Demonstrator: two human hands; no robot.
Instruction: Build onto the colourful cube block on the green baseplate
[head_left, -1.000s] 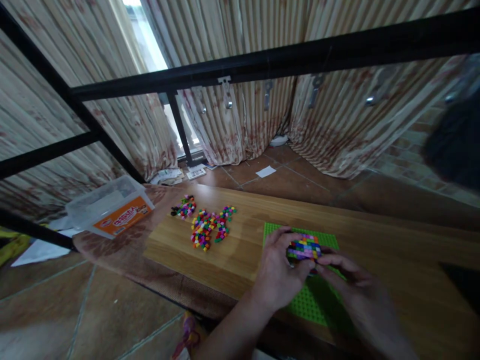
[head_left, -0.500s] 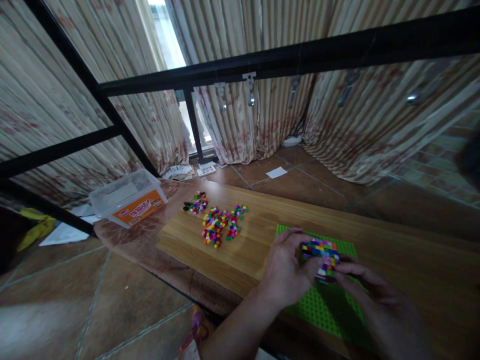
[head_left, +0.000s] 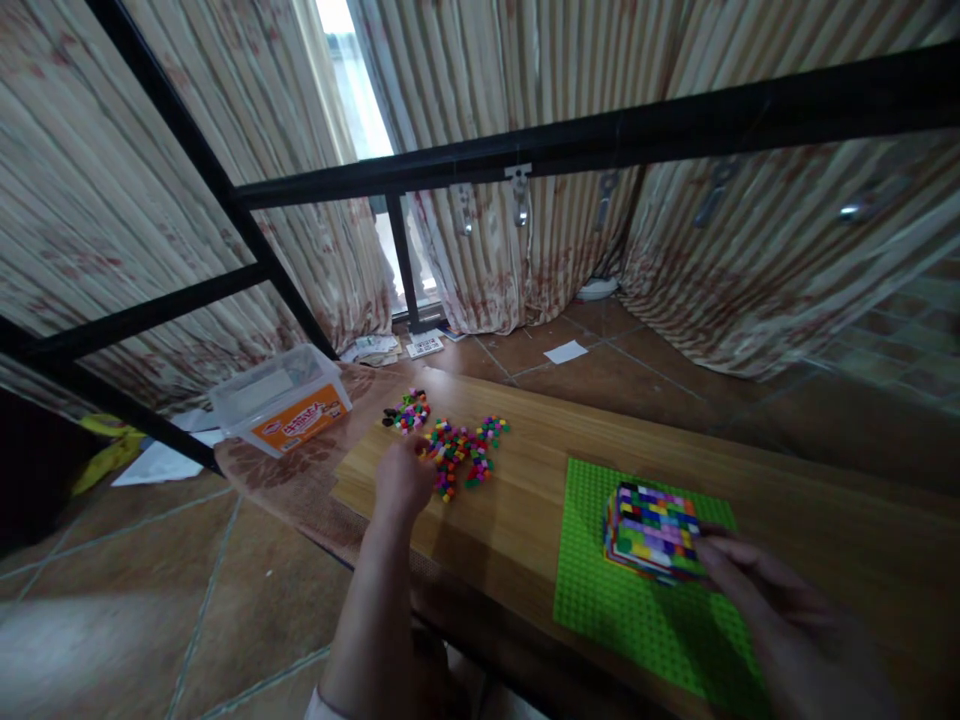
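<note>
A multicoloured block of small toy bricks (head_left: 651,530) rests on the green studded baseplate (head_left: 592,560). My right hand (head_left: 772,590) is at the block's right side, thumb and fingers closed on its edge. Off to the left, my left hand (head_left: 405,478) reaches down at the near-left edge of the loose brick pile (head_left: 454,450). Its fingers are curled together, and whatever they pinch is hidden or too small to make out. A smaller heap of bricks (head_left: 409,410), with some dark pieces, lies just beyond that hand.
The wooden board (head_left: 517,540) carries the baseplate and bricks. A clear plastic box (head_left: 281,400) with an orange label stands past its left end on a brown cloth (head_left: 259,465). A black metal rail (head_left: 555,150) with hooks crosses in front of striped curtains (head_left: 495,60).
My left hand has left the brick block and moved left to the loose pile. My right hand stays at the block's right side. The view has shifted slightly.
</note>
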